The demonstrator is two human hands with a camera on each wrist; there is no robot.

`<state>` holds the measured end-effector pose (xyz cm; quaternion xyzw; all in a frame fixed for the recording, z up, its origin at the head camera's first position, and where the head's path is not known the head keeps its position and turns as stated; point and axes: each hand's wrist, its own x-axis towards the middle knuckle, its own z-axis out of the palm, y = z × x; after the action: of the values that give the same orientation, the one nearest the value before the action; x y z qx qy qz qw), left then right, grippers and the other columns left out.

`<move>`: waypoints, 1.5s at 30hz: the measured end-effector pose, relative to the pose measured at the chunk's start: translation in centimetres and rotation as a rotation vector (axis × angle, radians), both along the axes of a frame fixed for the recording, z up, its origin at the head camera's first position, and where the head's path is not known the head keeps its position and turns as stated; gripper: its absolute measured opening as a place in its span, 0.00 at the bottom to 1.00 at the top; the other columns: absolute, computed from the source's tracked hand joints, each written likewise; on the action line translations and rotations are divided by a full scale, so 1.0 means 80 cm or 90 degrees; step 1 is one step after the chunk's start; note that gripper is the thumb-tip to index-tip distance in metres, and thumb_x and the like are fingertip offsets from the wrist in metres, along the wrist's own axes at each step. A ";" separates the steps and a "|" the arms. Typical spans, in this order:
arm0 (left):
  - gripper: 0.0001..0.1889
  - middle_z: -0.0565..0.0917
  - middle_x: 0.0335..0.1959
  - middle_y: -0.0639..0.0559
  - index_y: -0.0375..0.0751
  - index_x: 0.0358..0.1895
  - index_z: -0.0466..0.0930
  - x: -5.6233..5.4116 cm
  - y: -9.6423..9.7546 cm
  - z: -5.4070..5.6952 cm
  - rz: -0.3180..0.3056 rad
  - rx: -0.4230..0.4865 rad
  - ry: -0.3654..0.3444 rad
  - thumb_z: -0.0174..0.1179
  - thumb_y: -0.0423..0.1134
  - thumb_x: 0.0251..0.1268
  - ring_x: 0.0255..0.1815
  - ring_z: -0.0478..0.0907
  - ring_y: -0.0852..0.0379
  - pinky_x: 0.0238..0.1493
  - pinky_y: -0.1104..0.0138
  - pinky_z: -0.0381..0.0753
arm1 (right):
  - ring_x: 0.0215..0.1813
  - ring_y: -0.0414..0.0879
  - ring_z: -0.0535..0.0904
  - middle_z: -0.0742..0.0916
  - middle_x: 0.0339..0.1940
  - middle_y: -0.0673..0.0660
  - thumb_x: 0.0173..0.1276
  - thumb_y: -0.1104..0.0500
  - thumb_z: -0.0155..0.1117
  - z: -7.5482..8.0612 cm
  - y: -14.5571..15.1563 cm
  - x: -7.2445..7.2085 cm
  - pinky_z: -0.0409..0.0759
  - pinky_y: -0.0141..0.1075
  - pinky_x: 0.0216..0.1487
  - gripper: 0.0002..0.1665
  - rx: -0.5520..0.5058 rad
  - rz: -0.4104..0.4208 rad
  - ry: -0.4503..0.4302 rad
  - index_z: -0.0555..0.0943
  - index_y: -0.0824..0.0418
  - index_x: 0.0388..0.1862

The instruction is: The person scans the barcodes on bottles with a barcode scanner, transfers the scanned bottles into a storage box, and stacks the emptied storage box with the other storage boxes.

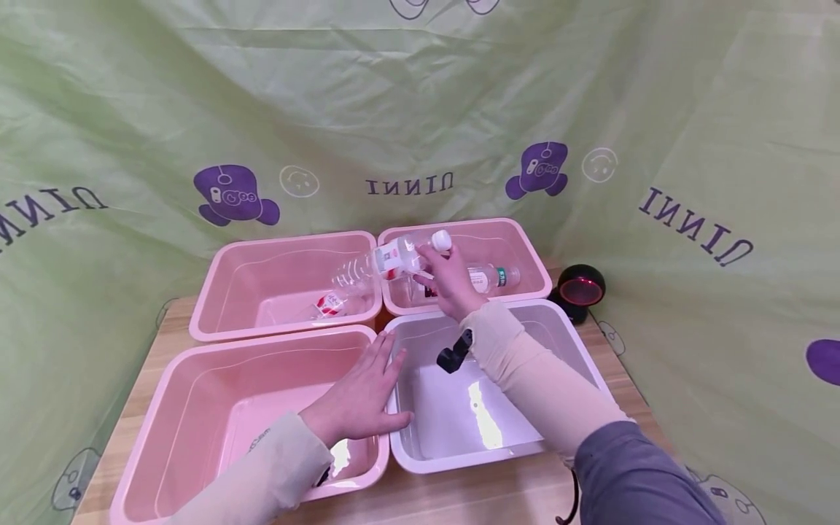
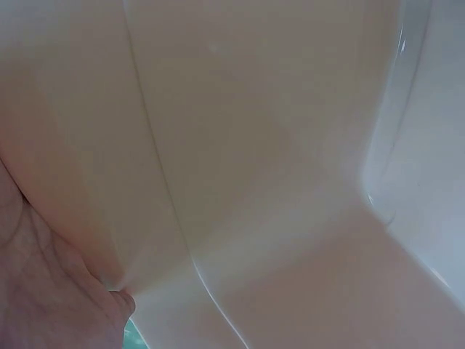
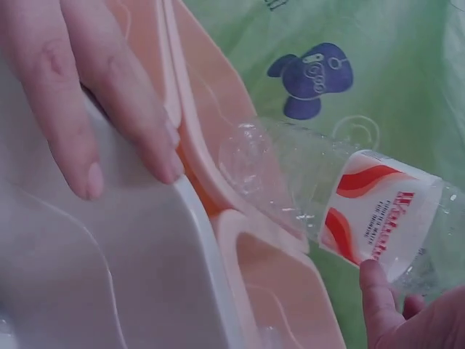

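Observation:
My right hand grips a clear plastic bottle near its white cap. The bottle hangs tilted above the rims between the two back pink bins, its base toward the left. In the right wrist view its red-and-white label faces the camera, with the right hand's fingertips against it. With fingers spread, my left hand rests over the adjoining rims of the front-left pink bin and the white bin. The left wrist view shows part of that hand beside a bin wall.
A red-labelled clear bottle lies in the back-left pink bin. The back-right pink bin holds clear bottles, one with a green label. A black round device stands right of the bins. A green curtain hangs behind.

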<state>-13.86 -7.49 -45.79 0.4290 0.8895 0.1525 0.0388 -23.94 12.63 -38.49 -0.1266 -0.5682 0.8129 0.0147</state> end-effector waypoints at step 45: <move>0.36 0.66 0.76 0.30 0.23 0.77 0.58 0.009 0.006 0.089 0.181 0.271 -0.553 0.55 0.45 0.77 0.77 0.61 0.33 0.75 0.41 0.59 | 0.33 0.52 0.82 0.85 0.32 0.60 0.63 0.61 0.69 0.002 0.281 0.166 0.83 0.48 0.37 0.31 0.962 0.313 -0.013 0.75 0.82 0.58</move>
<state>-13.17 -6.99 -38.65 0.1989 0.7898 0.4989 0.2962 -10.69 35.10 -38.31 0.0393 -0.9778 0.1859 -0.0880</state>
